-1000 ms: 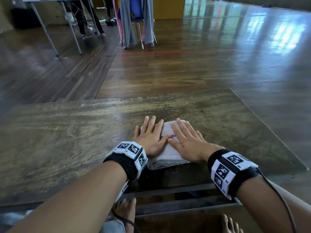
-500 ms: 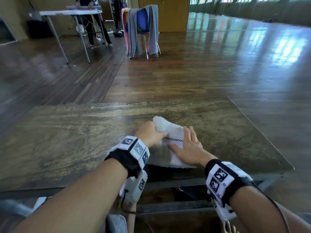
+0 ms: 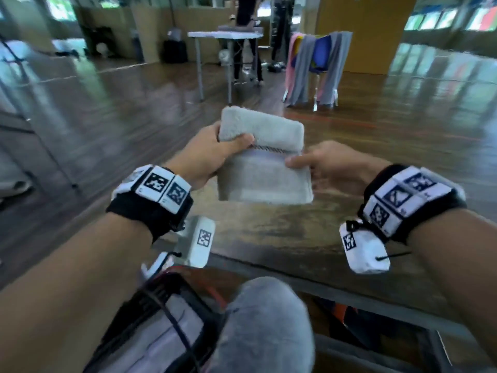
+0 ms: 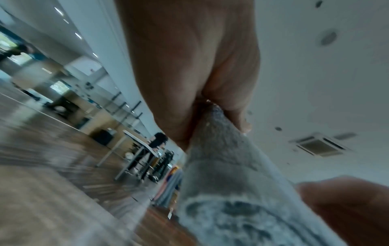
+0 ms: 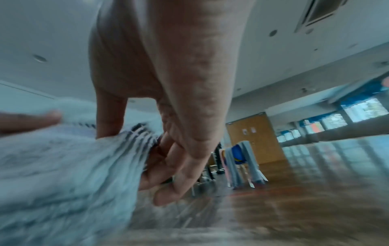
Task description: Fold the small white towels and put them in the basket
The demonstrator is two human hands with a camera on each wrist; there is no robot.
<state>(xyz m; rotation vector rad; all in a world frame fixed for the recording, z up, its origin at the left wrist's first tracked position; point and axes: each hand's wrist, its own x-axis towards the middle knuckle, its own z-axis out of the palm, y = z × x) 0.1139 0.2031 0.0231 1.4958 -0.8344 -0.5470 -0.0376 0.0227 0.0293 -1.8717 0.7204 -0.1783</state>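
A small white towel (image 3: 263,173), folded, with a dark stitched stripe, hangs in the air above the table (image 3: 269,235). My left hand (image 3: 234,141) grips its upper left corner, thumb on the near face. My right hand (image 3: 295,161) pinches its right edge at the stripe. In the left wrist view the towel (image 4: 221,183) runs out from between my curled fingers (image 4: 231,103). In the right wrist view the towel (image 5: 63,166) fills the left side, held by my fingers (image 5: 168,166). A dark-framed basket (image 3: 172,286) with white cloth inside sits low beside my left knee.
My knee (image 3: 263,324) in grey trousers is under the table's near edge. Far back on the wooden floor stand a folding table (image 3: 226,35) with a person behind it and a chair draped with grey and pink cloths (image 3: 317,68).
Both palms lay flat on the towel on the table a second ago. My left hand then took hold of it, and now both hands hold it lifted off the table, further left.
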